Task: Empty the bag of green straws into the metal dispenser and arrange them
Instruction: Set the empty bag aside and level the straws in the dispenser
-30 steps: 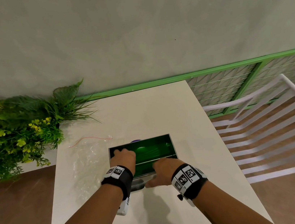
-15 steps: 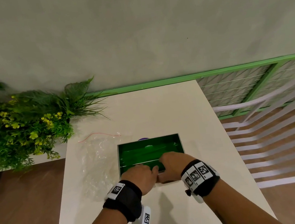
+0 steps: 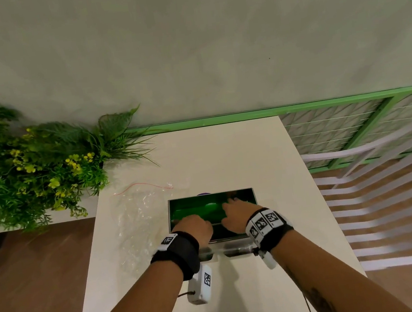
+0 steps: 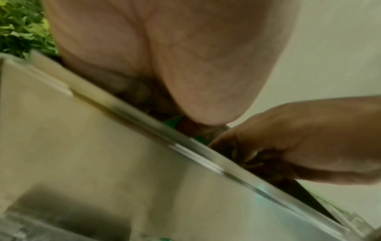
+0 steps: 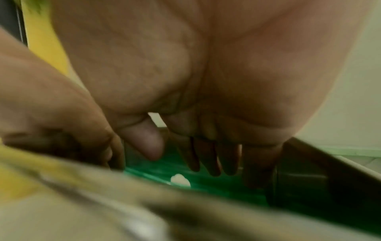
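Note:
The metal dispenser (image 3: 184,198) stands open-topped on the table with the green straws (image 3: 193,207) lying inside. My left hand (image 3: 193,227) reaches over the near rim at the left, its fingers dipping down into the box, their tips hidden. My right hand (image 3: 237,213) is further in at the right. In the right wrist view its straight fingers (image 5: 206,159) rest on the straws (image 5: 206,187), with the left hand (image 5: 62,122) beside it. The left wrist view shows my palm (image 4: 164,65) above the dispenser's steel wall (image 4: 123,163).
The empty clear plastic bag (image 3: 139,218) lies flat left of the dispenser, its red strip (image 3: 137,185) at the far end. A leafy plant (image 3: 30,175) stands off the table's (image 3: 212,155) left corner. A white slatted chair (image 3: 390,196) is at the right.
My left hand has drawn back from the dispenser's far left to its near left. My right hand has gone from the front rim deeper in, toward the far right.

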